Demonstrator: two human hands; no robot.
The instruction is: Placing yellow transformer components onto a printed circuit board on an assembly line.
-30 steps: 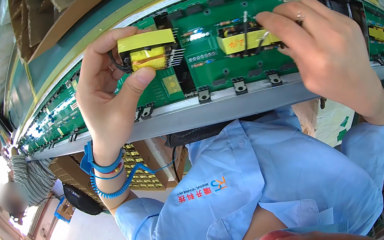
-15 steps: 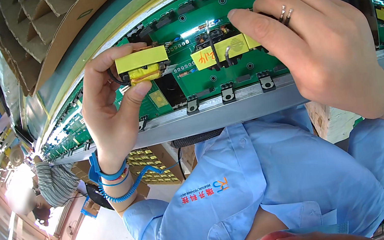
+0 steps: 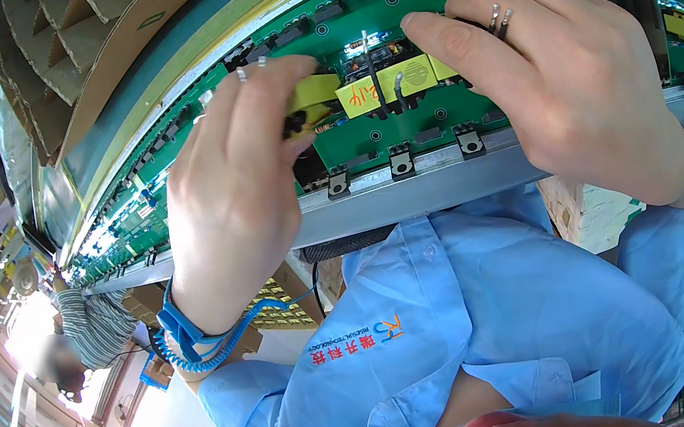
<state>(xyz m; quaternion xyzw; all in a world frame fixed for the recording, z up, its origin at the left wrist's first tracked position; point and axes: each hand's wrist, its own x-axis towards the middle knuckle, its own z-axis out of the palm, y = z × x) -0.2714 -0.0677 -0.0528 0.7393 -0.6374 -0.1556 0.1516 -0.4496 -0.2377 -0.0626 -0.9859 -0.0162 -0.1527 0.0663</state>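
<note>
My left hand grips a yellow-wrapped transformer between fingers and thumb, slightly blurred, low over the green circuit board. Just right of it, a second yellow transformer sits on the board, with orange handwriting and two upright dark leads with bare tips. My right hand is curled over the right end of the yellow parts, where another yellow piece runs under it. Its foremost fingertip rests near the board behind them; the rest of its grip is hidden. Two tinned lead ends stick up between its fingers.
A metal rail runs along the board's near edge, below several black clipped components. More boards continue left and right along the line. A cardboard box with dividers stands at upper left. A coiled blue cord hangs from my left wrist strap.
My left hand has turned over and moved right, bringing its transformer next to the one on the board. My right hand stays almost where it was.
</note>
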